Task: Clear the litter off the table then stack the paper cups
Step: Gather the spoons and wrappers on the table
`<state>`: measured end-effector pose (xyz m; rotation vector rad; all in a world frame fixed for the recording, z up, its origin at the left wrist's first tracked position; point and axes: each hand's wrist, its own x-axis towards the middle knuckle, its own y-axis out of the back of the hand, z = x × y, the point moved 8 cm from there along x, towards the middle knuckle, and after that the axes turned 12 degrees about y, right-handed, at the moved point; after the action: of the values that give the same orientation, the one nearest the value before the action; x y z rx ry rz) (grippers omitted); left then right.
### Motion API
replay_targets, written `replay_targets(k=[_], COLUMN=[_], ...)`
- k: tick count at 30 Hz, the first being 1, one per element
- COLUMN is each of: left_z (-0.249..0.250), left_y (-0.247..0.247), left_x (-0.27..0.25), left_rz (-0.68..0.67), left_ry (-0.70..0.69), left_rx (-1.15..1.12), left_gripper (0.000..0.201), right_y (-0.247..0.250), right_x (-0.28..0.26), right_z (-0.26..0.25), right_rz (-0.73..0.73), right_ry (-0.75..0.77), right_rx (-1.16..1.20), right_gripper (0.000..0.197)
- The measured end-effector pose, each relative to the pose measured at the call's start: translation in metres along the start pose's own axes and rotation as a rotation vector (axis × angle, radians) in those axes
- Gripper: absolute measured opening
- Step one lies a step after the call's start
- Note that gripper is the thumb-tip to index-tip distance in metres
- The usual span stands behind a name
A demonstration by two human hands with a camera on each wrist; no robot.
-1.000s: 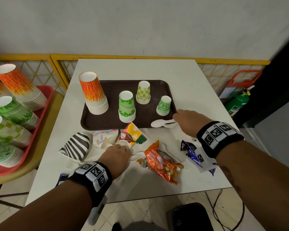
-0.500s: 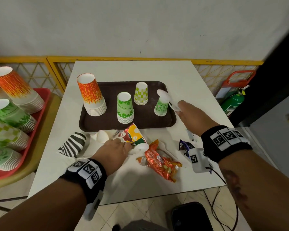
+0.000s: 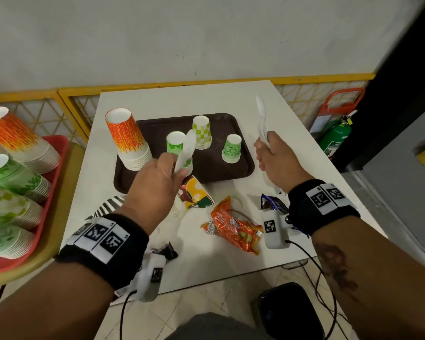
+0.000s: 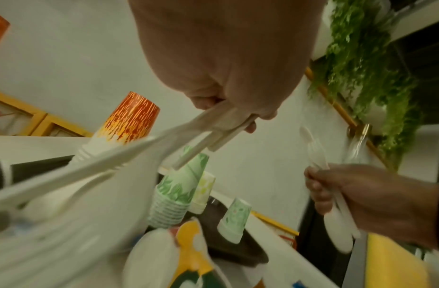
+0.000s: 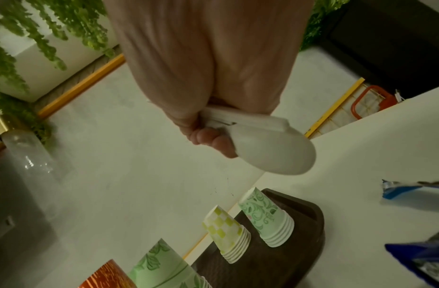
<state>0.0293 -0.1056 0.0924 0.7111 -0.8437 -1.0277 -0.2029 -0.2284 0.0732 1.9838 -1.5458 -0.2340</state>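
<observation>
My left hand (image 3: 178, 168) is raised over the near edge of the brown tray (image 3: 221, 175) and grips a bunch of white plastic cutlery (image 3: 187, 150), whose handles (image 4: 213, 126) splay out of the fingers. To its right, my right hand (image 3: 264, 148) holds more white cutlery (image 3: 261, 116) upright, with a spoon bowl (image 5: 272, 152) below the fist. On the tray stand upturned cup stacks: orange (image 3: 128, 141), green leaf (image 3: 175, 143), checked (image 3: 201, 132) and small green (image 3: 232, 148). Litter on the table: an orange wrapper (image 3: 233, 227), a blue wrapper (image 3: 271, 204), a crushed colourful cup (image 3: 196, 193), a zebra cup (image 3: 108, 207).
A white fork (image 3: 174, 214) and a black wrapper (image 3: 168, 251) lie near the table's front. At the left a red tray (image 3: 59, 148) holds several cup stacks. A green fire extinguisher (image 3: 334, 138) stands at the right; a black bin (image 3: 290, 312) sits on the floor.
Both hands have come up off the table. The right took the white spoon from beside the tray and raised it; the left lifted cutlery out of the litter pile.
</observation>
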Motion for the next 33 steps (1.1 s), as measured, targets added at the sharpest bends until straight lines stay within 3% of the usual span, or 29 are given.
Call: replay_targets(k=[6,9,14,18,22,26,30,33], left_z=[0.034,0.064,0.129,0.195,0.273,0.334,0.358,0.343], left_y=[0.038,0.036,-0.02,-0.089,-0.173,-0.268,-0.354,-0.421], left_x=[0.026,0.037,0.047,0.033,-0.026,-0.115,-0.199,-0.243], left_rz=[0.089,0.081,-0.09,-0.262,-0.578,-0.95,-1.201,-1.334], left_ry=[0.09,0.063,0.098,0.104,0.105,0.022,-0.062,-0.025], left_rx=[-0.332,-0.529,-0.748,-0.836,-0.751,-0.5,-0.179,0.028], left_gripper=[0.03,0.029,0.022,0.022,0.025,0.025,0.028,0.041], right_y=[0.015,0.032,0.072,0.121,0.152,0.144,0.116,0.089], right_x=[-0.017,-0.033,-0.076,-0.142,-0.234,-0.33,-0.411,-0.452], right_z=[-0.003,0.002,0.023,0.061,0.13,0.208,0.271,0.31], right_rz=[0.144,0.234,0.414,0.62,0.865,1.02,0.871,0.765], right_ry=[-0.052,-0.086,-0.177,-0.309,-0.539,-0.828,-1.091,-1.23], right_rx=[0.176,0.208,0.266,0.288,0.413,0.585,0.564,0.59], right_gripper=[0.014,0.013,0.01,0.012,0.01,0.009,0.025,0.025])
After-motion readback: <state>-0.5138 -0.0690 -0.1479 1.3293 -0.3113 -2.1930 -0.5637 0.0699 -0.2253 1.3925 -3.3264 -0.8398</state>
